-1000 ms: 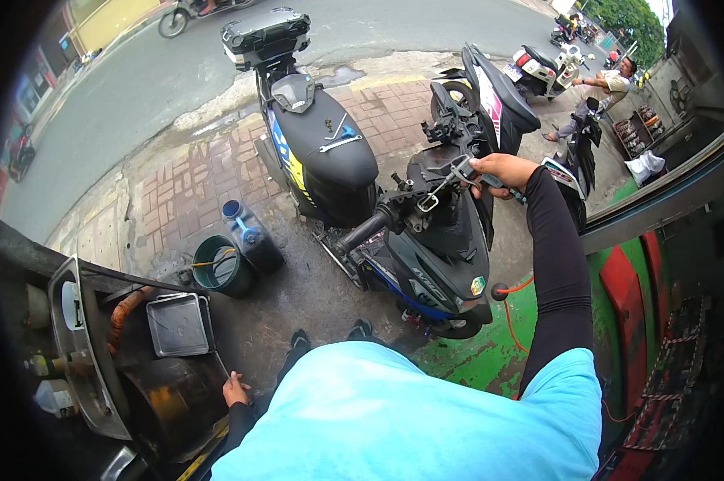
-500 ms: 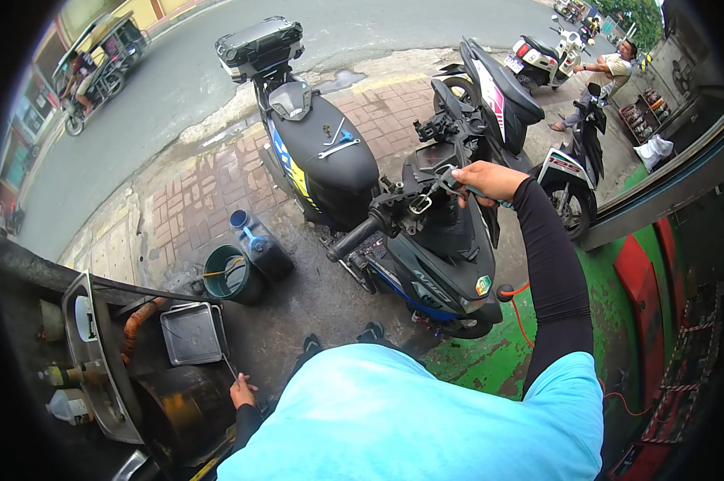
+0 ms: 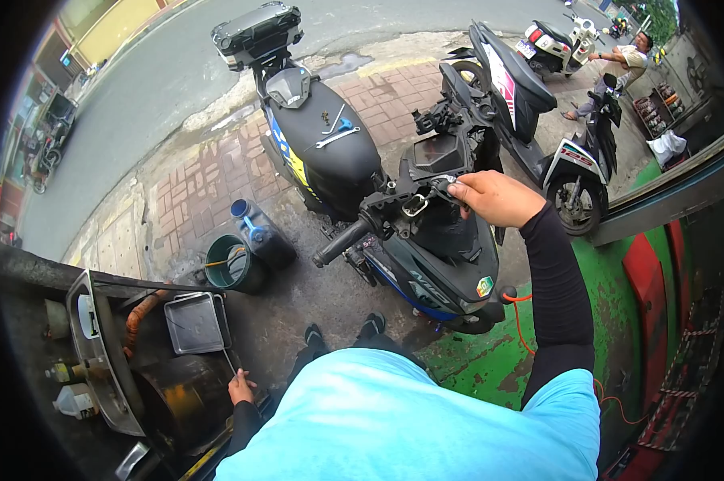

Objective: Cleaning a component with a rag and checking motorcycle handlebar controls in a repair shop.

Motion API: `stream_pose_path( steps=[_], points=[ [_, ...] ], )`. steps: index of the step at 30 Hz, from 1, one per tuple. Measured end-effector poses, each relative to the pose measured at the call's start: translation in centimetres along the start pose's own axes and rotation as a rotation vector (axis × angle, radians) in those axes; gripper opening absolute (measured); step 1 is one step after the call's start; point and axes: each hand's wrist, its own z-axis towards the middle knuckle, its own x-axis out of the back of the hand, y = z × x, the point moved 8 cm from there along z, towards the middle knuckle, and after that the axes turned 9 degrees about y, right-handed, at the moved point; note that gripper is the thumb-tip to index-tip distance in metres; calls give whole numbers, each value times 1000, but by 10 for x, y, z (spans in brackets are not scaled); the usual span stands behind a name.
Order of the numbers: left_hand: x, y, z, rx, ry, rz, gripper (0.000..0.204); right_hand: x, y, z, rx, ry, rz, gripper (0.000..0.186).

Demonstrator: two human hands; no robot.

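Observation:
My right hand [image 3: 498,198] is closed round a small grey metal hand tool [image 3: 437,183], its kind mostly hidden by my fingers. It is at the stripped handlebar of a dark scooter [image 3: 446,268], next to a pale metal loop [image 3: 415,206]. Low on the left, my left hand [image 3: 241,388] has its fingers curled round what looks like a thin metal rod [image 3: 231,362], beside a grey metal tray [image 3: 193,325]. On the scooter's black seat [image 3: 330,164] lie an open-end wrench [image 3: 338,138], a blue-handled tool [image 3: 346,124] and some small dark bolts [image 3: 326,118].
A green bucket [image 3: 232,268] and a dark blue jug [image 3: 267,240] stand left of the scooter. At the lower left is a metal basin [image 3: 109,393]. More scooters [image 3: 574,176] and a seated person [image 3: 630,60] are at the right. An orange hose [image 3: 522,329] crosses the green floor.
My right hand has shifted slightly right and down at the handlebar, and the tool shows less. My left hand stays by the tray. The three-wheeled vehicle on the road has moved further down-left.

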Motion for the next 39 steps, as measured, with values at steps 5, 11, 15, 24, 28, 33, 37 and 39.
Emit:
stream_pose_path(
  steps=[5,11,15,24,28,33,37,39],
  points=[
    [-6,20,-14,-28,-23,8,52,8,-5,-1,45,20,-60,40],
    [-4,24,-27,5,-8,54,52,4,-2,5,122,-24,-63,31],
    [-6,24,-28,9,-31,63,53,2,-1,10,152,-22,-72,30],
    [-15,28,-27,47,-47,68,51,2,-2,22,166,-60,-93,31],
    [-16,31,-28,51,-47,69,52,-1,-3,26,149,-110,-78,31],
    [-16,27,-26,68,-36,48,52,-1,-7,29,168,-106,-115,31],
    [-16,25,-25,86,-28,47,53,-1,-9,30,179,-93,-146,31],
    [-17,24,-23,87,-32,38,53,1,-12,30,206,-70,-163,31]
  ],
)
